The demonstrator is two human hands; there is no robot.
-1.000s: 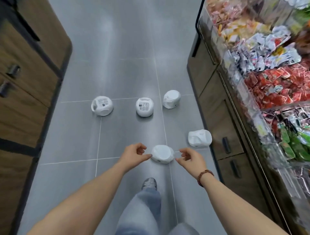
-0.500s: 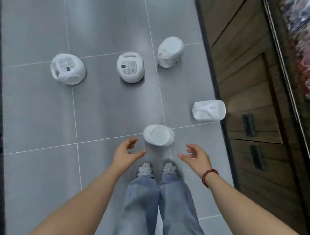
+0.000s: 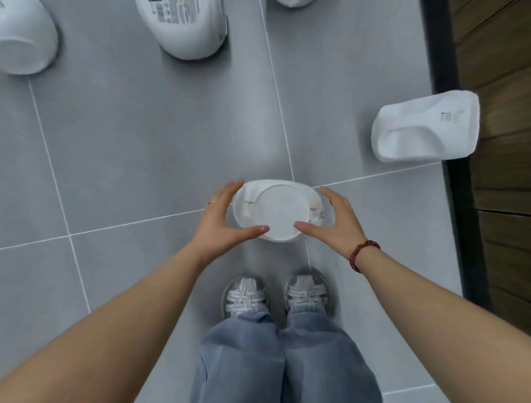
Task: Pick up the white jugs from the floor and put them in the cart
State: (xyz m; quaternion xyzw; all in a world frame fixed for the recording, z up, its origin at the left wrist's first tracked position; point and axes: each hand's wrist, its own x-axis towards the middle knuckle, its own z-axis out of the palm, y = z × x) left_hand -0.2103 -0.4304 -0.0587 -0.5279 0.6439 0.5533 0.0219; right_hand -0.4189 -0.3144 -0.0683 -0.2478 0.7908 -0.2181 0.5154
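A white jug (image 3: 280, 214) stands on the grey tiled floor (image 3: 143, 138) just ahead of my shoes, its round top facing the camera. My left hand (image 3: 227, 215) curves around its left side and my right hand (image 3: 330, 218) around its right side, fingers spread and thumbs over the near edge. I cannot tell whether they press on it. Another white jug (image 3: 425, 126) lies on its side at the right. Two more jugs (image 3: 186, 26) (image 3: 23, 40) sit at the top, cut by the frame. The cart is not in view.
A dark plinth (image 3: 457, 184) and wooden cabinet fronts (image 3: 505, 172) run along the right edge, and the right jug lies against them. My shoes (image 3: 244, 296) and jeans fill the bottom centre. A sliver of one more jug (image 3: 293, 2) shows at the top edge.
The camera has dropped much closer to the floor. Both hands have moved forward from below the near jug to either side of it.
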